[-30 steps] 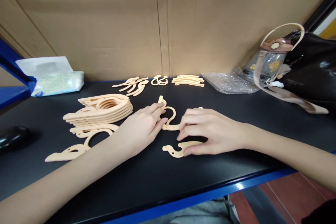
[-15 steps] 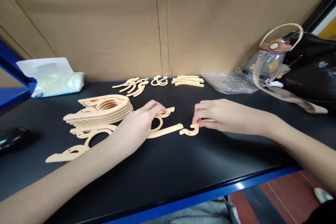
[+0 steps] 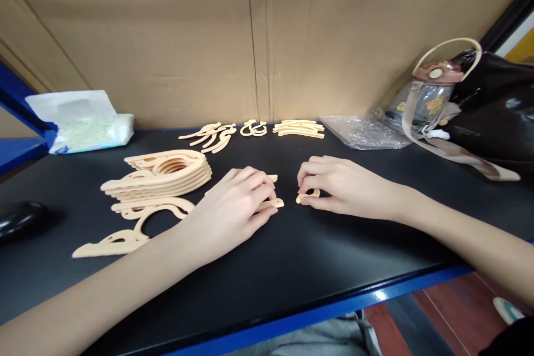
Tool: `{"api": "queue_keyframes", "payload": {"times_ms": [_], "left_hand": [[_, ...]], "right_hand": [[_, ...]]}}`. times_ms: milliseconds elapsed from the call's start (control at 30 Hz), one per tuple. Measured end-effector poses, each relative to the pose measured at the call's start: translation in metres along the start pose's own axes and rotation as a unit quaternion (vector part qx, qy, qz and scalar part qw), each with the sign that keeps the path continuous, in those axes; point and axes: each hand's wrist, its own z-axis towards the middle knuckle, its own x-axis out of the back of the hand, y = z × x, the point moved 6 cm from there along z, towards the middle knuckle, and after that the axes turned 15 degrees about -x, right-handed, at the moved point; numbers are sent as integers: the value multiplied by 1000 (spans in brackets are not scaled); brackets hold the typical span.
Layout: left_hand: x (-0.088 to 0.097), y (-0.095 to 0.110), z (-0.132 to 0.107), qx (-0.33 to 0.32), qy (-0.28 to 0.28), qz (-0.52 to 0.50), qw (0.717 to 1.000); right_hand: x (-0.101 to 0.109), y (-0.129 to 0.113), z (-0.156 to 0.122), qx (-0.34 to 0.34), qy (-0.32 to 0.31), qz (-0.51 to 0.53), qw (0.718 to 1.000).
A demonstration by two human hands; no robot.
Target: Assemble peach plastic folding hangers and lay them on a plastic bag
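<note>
My left hand [image 3: 233, 206] lies curled over a beige plastic hook piece [image 3: 275, 203] on the black table [image 3: 292, 267], fingers pinching it so that only its right tip shows. My right hand [image 3: 340, 186] pinches a second curved beige piece [image 3: 306, 196] just to the right. The two tips point at each other with a small gap between them. A stack of assembled beige hangers [image 3: 161, 175] sits left of my left hand. More flat hanger parts [image 3: 125, 231] lie in front of that stack.
Small piles of loose beige parts [image 3: 254, 129] line the back by the cardboard wall. A tissue pack [image 3: 83, 122] is far left, a dark object [image 3: 20, 219] at the left edge. A clear plastic bag [image 3: 362, 130], water bottle [image 3: 425, 100] and black bag [image 3: 496, 111] sit at the right.
Both hands shifted the two beige pieces on the table. The left hand now covers its piece, and the right hand brought its curved piece up beside the left piece's tip.
</note>
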Motion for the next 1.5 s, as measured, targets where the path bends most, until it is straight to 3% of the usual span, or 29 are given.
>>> {"api": "queue_keyframes", "payload": {"times_ms": [133,233,300,433,533,767,1067,1500], "left_hand": [[1,2,2,12,10,-26,1000],[1,4,2,29,25,-62,997],[0,4,2,41,35,-97,994],[-4,1,1,68,47,-168,982],[-6,-1,1,81,59,-198,975],[-6,1,1,84,55,-225,969],[-9,0,4,85,73,-258,960],[-14,0,1,70,84,-270,957]], "right_hand": [[2,-1,1,-38,10,102,994],[1,1,3,-88,-11,214,973],[-6,5,5,-136,-64,323,934],[-25,15,6,-225,-187,495,818],[-29,16,6,-213,-249,536,778],[-27,11,3,-163,-289,555,763],[-36,5,2,-194,-329,609,695],[-43,0,-1,-144,-371,635,663]]}}
